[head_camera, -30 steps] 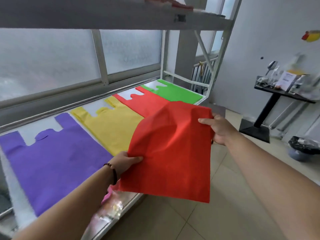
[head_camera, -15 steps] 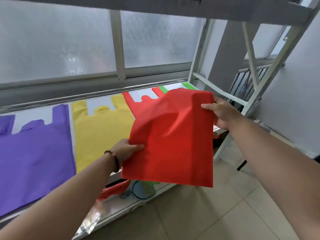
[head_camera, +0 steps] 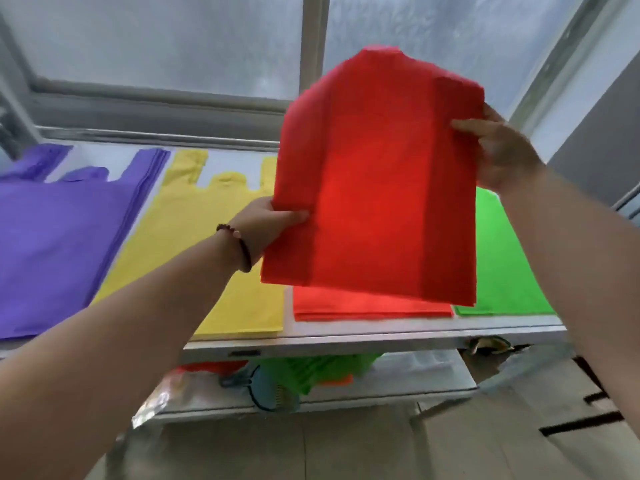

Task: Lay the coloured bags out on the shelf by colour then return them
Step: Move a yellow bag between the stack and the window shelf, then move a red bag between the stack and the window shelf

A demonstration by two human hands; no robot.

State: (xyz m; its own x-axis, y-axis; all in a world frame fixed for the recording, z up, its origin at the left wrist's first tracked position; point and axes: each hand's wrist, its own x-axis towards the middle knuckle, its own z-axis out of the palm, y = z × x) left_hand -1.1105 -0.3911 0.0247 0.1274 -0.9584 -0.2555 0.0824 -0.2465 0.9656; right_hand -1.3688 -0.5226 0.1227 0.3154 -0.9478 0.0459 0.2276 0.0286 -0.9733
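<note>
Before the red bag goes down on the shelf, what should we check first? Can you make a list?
1. Both hands hold the red bag: ok. The left hand grips its left edge, the right hand its right edge.
2. Bag is above the matching colour: ok. The red pile lies right under it.
3. Neighbouring piles stay apart: ok. The yellow pile and green pile lie on either side.
4. Bag is flat: not ok, its top is bent over.
5. Handles point toward the window like the others: cannot tell.
</note>
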